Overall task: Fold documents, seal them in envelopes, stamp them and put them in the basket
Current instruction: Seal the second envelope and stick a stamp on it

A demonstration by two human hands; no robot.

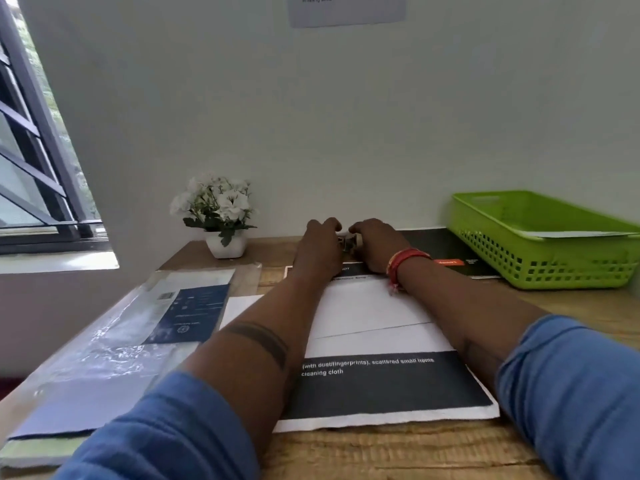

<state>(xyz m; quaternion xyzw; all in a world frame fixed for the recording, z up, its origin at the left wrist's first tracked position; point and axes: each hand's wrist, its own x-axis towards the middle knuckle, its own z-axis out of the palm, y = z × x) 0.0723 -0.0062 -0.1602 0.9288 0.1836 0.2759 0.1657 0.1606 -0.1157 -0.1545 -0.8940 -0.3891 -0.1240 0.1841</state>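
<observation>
Small item (347, 242): sat between both hands at the far side of the counter, too blurred to identify; dark and light patches showed.
Left hand (320, 245): fingers curled, tips on the item.
Right hand (375, 244): fingers curled toward the same item; red thread band at the wrist.
Envelope (360, 313): white, flat, under the forearms, lying on the document.
Document (388, 389): black-and-white sheet, near edge ragged, close to the counter's front.
Basket (540, 237): green, far right, a white paper inside, well apart from the hands.
Plastic sleeves (138, 334): glossy stack on the left, reaching the counter's left edge.
Plant (221, 216): white flowers in a white pot, far left against the wall.
Counter (398, 455): bare wood showed along the front.
</observation>
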